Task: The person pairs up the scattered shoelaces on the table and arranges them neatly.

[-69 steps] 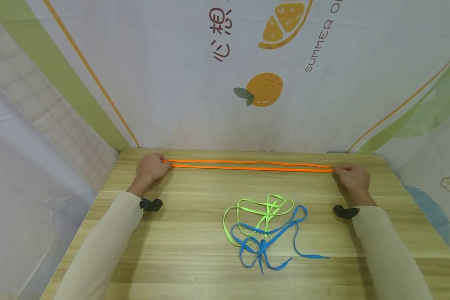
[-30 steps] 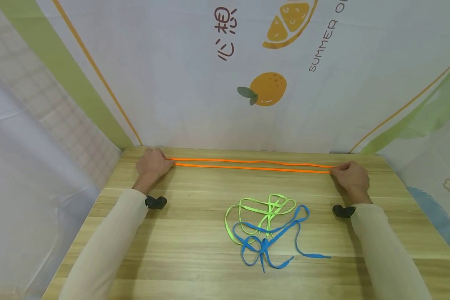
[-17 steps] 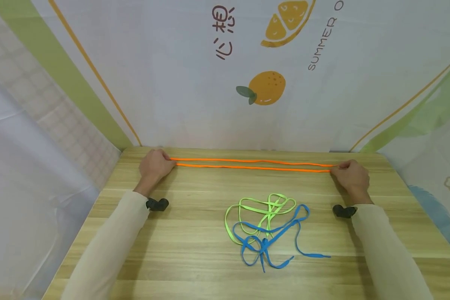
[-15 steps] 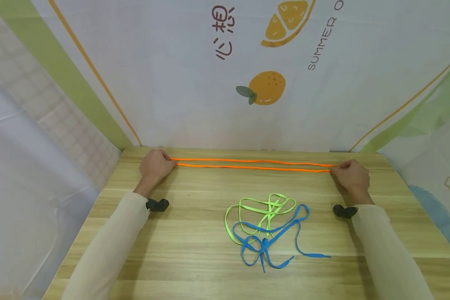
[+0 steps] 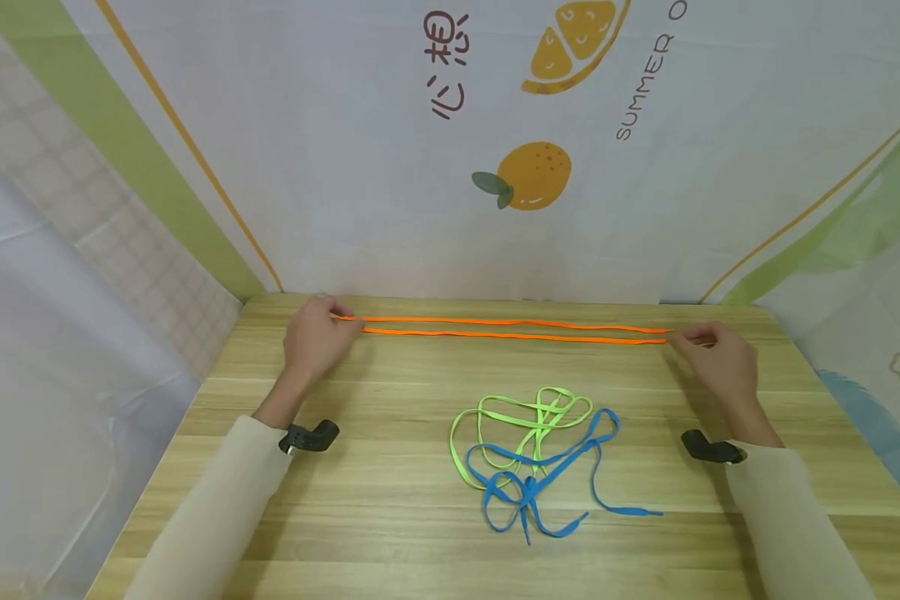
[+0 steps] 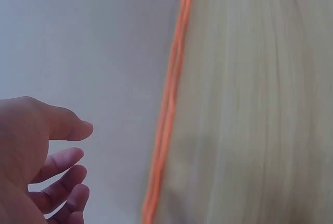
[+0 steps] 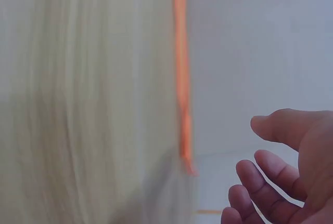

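Observation:
A doubled orange shoelace (image 5: 495,335) lies in two nearly parallel strands along the table's far edge. My left hand (image 5: 318,337) is beside its left end; in the left wrist view the thumb and fingers of the left hand (image 6: 26,156) are spread apart, holding nothing. At the right end is my right hand (image 5: 720,362). The right wrist view shows the right hand (image 7: 317,167) with thumb and fingers parted, clear of the orange lace (image 7: 181,73). A lime green shoelace (image 5: 538,427) and a blue shoelace (image 5: 527,497) lie loosely looped and overlapping nearer me.
The wooden table (image 5: 390,533) carries all the laces. A white curtain (image 5: 345,167) with printed fruit hangs behind the far edge, and more cloth flanks both sides. A dark wrist camera (image 5: 311,436) sits on the left wrist and another camera (image 5: 711,447) on the right.
Both hands have let go of the orange lace's ends and drawn back slightly toward me, their fingers loosening. The orange lace keeps its stretched shape; the green and blue laces have not moved.

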Available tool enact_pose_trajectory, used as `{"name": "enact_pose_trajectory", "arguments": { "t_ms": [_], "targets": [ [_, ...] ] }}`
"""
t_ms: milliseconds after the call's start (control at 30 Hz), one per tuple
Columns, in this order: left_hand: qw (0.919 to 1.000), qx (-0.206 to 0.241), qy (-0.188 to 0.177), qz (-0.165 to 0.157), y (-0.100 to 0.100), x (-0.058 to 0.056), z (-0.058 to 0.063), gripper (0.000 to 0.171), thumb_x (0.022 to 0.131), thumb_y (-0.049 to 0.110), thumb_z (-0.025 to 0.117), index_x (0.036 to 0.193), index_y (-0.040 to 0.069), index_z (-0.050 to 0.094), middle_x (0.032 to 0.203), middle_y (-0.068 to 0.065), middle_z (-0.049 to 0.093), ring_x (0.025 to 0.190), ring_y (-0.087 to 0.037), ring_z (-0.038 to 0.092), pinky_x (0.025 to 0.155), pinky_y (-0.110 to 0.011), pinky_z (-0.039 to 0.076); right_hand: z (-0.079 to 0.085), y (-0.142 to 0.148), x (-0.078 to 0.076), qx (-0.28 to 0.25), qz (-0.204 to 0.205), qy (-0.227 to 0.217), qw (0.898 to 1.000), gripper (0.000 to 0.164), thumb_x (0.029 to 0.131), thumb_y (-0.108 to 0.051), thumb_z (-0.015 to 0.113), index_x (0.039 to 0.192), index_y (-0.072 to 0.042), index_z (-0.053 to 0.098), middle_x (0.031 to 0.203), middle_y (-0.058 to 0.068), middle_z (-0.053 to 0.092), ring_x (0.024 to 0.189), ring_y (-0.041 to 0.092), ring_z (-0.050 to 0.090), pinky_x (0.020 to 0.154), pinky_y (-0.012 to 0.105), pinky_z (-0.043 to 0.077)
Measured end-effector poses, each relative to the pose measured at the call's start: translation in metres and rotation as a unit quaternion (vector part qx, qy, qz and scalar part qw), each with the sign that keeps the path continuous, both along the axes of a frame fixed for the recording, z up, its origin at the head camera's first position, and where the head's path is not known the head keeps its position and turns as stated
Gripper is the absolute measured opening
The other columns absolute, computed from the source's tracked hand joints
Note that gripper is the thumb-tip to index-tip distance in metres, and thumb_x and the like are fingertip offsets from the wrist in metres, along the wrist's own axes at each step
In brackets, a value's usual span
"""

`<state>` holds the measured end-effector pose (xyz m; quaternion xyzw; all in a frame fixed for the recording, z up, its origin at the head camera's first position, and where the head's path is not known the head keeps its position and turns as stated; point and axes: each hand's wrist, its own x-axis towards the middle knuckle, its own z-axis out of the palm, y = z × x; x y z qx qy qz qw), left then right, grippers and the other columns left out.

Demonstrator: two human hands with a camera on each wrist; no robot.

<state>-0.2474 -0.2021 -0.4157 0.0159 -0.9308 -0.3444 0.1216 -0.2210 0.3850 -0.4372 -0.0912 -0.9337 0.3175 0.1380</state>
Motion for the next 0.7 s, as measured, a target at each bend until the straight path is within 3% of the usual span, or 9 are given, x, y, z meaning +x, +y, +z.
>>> {"name": "enact_pose_trajectory", "arguments": {
  "t_ms": [167, 300, 467, 567, 700],
  "targets": [
    [0.9981, 0.052, 0.002, -0.032, 0.016, 0.022, 0.014, 0.026, 0.097, 0.028, 0.078, 0.113, 0.007, 0.078, 0.118, -0.014, 0.074, 0.094, -0.031, 0.067, 0.072, -0.041, 0.051, 0.016, -0.014, 0.020, -0.006, 0.010, 0.031, 0.999, 0.043, 0.103, -0.042, 0.077, 0.119, -0.002, 0.074, 0.099, -0.002, 0.071, 0.081, -0.007, 0.054, 0.072, 0.021, 0.045],
    [0.9919, 0.105, -0.009, -0.072, 0.037, 0.040, 0.028, 0.029, 0.098, 0.030, 0.081, 0.117, 0.009, 0.078, 0.121, -0.009, 0.075, 0.110, -0.030, 0.067, 0.082, -0.045, 0.054, 0.032, -0.032, 0.036, -0.020, 0.034, 0.071, 0.997, 0.037, 0.100, -0.032, 0.082, 0.118, -0.001, 0.076, 0.095, -0.009, 0.071, 0.082, -0.010, 0.056, 0.070, 0.016, 0.045],
    [0.9853, 0.117, -0.005, -0.125, 0.066, 0.062, 0.043, 0.030, 0.097, 0.031, 0.085, 0.119, 0.012, 0.078, 0.121, -0.003, 0.075, 0.114, -0.028, 0.066, 0.088, -0.049, 0.055, 0.046, -0.063, 0.048, -0.037, 0.082, 0.100, 0.991, 0.030, 0.098, -0.022, 0.083, 0.117, 0.000, 0.076, 0.101, 0.007, 0.076, 0.086, -0.010, 0.058, 0.069, 0.009, 0.047],
    [0.9815, 0.115, -0.001, -0.153, 0.081, 0.072, 0.049, 0.030, 0.097, 0.032, 0.085, 0.120, 0.014, 0.077, 0.118, -0.001, 0.076, 0.112, -0.027, 0.067, 0.088, -0.049, 0.056, 0.053, -0.083, 0.054, -0.031, 0.115, 0.099, 0.988, 0.030, 0.099, -0.021, 0.081, 0.120, -0.001, 0.076, 0.105, 0.013, 0.078, 0.091, -0.003, 0.061, 0.072, 0.009, 0.048],
    [0.9770, 0.105, -0.002, -0.185, 0.097, 0.081, 0.052, 0.029, 0.097, 0.033, 0.084, 0.119, 0.015, 0.077, 0.113, 0.002, 0.076, 0.110, -0.025, 0.068, 0.087, -0.048, 0.056, 0.060, -0.109, 0.060, -0.021, 0.166, 0.092, 0.982, 0.028, 0.099, -0.020, 0.080, 0.122, -0.003, 0.077, 0.106, 0.011, 0.079, 0.099, 0.017, 0.068, 0.075, 0.015, 0.050]
  ]
}}
